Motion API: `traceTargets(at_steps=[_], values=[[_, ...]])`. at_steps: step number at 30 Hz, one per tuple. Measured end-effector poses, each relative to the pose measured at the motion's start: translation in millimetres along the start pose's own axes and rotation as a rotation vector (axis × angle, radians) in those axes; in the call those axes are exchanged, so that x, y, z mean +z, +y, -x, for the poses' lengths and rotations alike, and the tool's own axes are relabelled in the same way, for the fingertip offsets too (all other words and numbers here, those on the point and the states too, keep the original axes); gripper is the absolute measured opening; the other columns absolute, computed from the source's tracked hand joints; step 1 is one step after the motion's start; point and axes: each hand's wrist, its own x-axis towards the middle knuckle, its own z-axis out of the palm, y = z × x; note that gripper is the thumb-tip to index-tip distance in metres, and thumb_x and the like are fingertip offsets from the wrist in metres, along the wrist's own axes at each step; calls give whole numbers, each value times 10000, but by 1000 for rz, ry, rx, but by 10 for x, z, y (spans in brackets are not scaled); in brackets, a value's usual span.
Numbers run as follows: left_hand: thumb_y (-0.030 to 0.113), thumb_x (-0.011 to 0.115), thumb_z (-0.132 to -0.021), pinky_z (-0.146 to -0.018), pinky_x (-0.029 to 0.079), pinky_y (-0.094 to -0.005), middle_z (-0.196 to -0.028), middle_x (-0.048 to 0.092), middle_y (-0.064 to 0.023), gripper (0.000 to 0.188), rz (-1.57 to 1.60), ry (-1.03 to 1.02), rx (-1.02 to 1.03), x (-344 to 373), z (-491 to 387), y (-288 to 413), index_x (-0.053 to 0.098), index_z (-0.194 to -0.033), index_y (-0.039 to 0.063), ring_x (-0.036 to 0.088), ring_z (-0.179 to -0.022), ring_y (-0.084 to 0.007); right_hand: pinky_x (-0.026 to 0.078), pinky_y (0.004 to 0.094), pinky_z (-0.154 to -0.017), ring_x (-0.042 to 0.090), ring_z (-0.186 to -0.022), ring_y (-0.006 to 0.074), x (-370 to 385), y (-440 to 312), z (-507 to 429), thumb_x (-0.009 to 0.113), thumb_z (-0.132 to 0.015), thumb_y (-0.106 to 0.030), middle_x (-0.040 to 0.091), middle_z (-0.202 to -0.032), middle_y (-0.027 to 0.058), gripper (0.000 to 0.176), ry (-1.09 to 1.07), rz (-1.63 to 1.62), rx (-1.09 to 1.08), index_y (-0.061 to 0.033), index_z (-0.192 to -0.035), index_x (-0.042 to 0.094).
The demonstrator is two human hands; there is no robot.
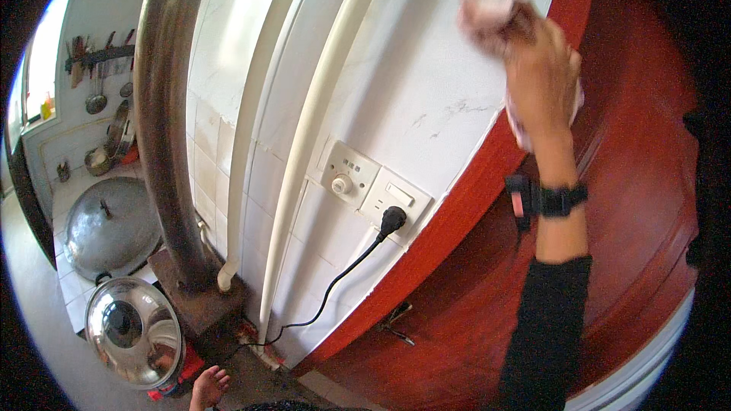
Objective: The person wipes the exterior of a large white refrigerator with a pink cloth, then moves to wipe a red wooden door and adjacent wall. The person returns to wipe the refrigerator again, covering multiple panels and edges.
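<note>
My right hand [539,74] is raised high at the upper right, blurred, and grips a pinkish cloth [485,14]. One end of the cloth sticks out past the fingers over the white wall [434,80]; another part hangs below the palm, over the red door frame [517,125]. A black strap with a small device [542,197] circles the right wrist. Down at the bottom edge, my left hand [210,387] holds nothing, its fingers loosely bent. It is nearest to a pot with a shiny domed lid [163,319].
A black plug [393,218] sits in a wall socket beside a dial plate [342,182]; its cord hangs down. Pale pipes [320,108] and a thick brown pipe [165,97] run up the wall. A large wok lid [114,234] lies left. A red door [628,194] stands right.
</note>
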Motion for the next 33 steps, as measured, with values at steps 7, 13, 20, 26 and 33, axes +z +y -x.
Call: traceTargets(at_steps=[7,13,20,26,33], values=[[228,499,-961,-709,395,-381,-791,377,-38,173,-5,109,-9,-291,-108,-20,426,-835,135,375,-706,-203,430,454,-819,527,-963,260,170,-909,-88,574,-821,-159,578,-997,50,205,-122,-76,-54,-143,-1011,650],[200,474,-960,-652,333,-316,-761,342,-15,212,73,-50,-13,-44,-137,30,381,-777,151,330,-688,-192,390,448,-961,554,-1087,213,80,-1276,194,610,-797,-128,635,-995,47,169,-160,-657,-497,-95,-951,673],[221,446,-975,-663,356,-323,-758,365,-1,206,46,137,44,165,61,76,437,-783,148,396,-722,-192,392,504,-926,490,-1191,274,592,-521,-793,559,-874,-177,561,-1206,103,344,98,-6,176,-164,-1213,612],[252,495,-944,-703,461,-357,-927,580,-41,110,23,405,86,-180,134,-25,504,-954,143,573,-845,-246,402,464,-883,532,-1011,270,684,-1284,-775,582,-840,-125,602,-1021,103,204,-6,-239,-5,-85,-1014,679],[284,499,-950,-821,481,-417,-1199,576,-99,436,18,155,113,-331,21,16,435,-1342,104,583,-1004,-273,412,423,-844,542,-943,251,143,-1591,-93,594,-779,-95,599,-868,67,178,-154,-476,-397,-106,-932,685]])
